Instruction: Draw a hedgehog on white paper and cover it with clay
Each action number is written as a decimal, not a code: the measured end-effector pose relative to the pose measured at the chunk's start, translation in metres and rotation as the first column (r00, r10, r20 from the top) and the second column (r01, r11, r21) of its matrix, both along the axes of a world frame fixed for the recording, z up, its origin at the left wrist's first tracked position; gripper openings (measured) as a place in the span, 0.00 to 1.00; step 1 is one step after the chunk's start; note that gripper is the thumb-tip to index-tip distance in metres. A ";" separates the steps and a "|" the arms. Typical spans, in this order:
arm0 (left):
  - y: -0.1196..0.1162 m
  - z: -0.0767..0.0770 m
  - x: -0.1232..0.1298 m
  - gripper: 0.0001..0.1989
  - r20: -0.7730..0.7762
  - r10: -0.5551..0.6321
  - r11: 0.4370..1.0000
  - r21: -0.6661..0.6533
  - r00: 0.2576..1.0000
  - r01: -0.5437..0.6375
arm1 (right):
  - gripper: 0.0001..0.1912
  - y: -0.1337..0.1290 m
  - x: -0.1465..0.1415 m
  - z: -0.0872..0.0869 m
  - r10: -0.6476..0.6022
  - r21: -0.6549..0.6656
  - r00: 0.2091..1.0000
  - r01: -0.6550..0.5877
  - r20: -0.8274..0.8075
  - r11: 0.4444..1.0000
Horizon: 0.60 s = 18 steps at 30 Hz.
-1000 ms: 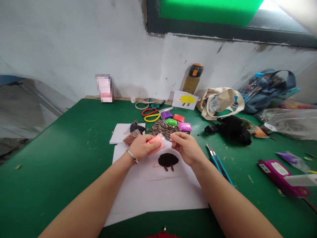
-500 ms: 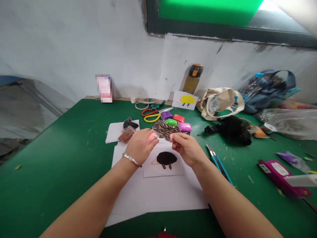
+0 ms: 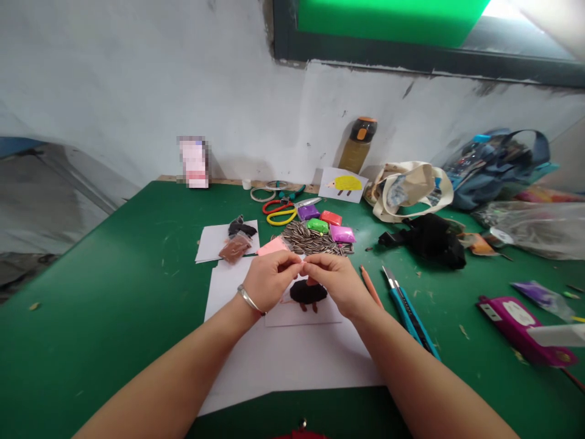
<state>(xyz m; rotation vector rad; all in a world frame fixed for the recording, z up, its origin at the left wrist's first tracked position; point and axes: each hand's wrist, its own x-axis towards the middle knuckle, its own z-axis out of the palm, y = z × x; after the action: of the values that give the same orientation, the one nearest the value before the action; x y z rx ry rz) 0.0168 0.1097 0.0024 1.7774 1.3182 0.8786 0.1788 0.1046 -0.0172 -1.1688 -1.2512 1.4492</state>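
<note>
Above the hedgehog picture point(image 3: 309, 292), my left hand point(image 3: 269, 281) and my right hand point(image 3: 336, 281) meet fingertip to fingertip. They pinch a small piece of pink modelling clay point(image 3: 302, 262), mostly covered by the fingers. The picture has a black clay body and brown legs; my left hand hides part of its outlined head. Just behind my left hand lies a packet of pink clay point(image 3: 273, 246). White paper sheets point(image 3: 292, 360) lie under the picture. Beyond my hands is a heap of striped sunflower seeds point(image 3: 311, 239).
Purple point(image 3: 308, 211), red, green and pink clay packets sit around the seeds, near scissors point(image 3: 281, 216). Brown clay point(image 3: 234, 248) lies at left. A blue utility knife point(image 3: 409, 311) and orange pencil point(image 3: 371, 286) lie right. A yellow hedgehog card point(image 3: 342, 185) leans behind.
My left hand has let go of the pink clay packet, now lying behind it. My hands have come together, with the small clay piece between their fingertips.
</note>
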 end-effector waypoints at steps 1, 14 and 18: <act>0.000 0.000 0.000 0.07 0.016 -0.004 1.000 -0.030 1.000 0.004 | 0.08 0.000 0.000 0.000 -0.008 0.002 1.000 0.008 0.013 1.000; 0.006 0.000 -0.005 0.08 0.147 -0.034 0.963 -0.261 0.989 0.072 | 0.07 -0.001 -0.001 0.004 0.010 0.029 0.994 -0.013 0.104 0.999; 0.008 0.000 -0.006 0.09 0.202 -0.022 0.940 -0.328 0.979 0.089 | 0.08 -0.002 0.000 0.003 0.034 0.005 0.997 -0.034 0.063 0.999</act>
<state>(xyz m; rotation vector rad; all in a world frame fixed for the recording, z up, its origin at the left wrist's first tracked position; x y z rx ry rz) 0.0107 0.1173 0.0028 1.4185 1.2022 0.7258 0.1793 0.1028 -0.0137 -1.2025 -1.3235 1.4424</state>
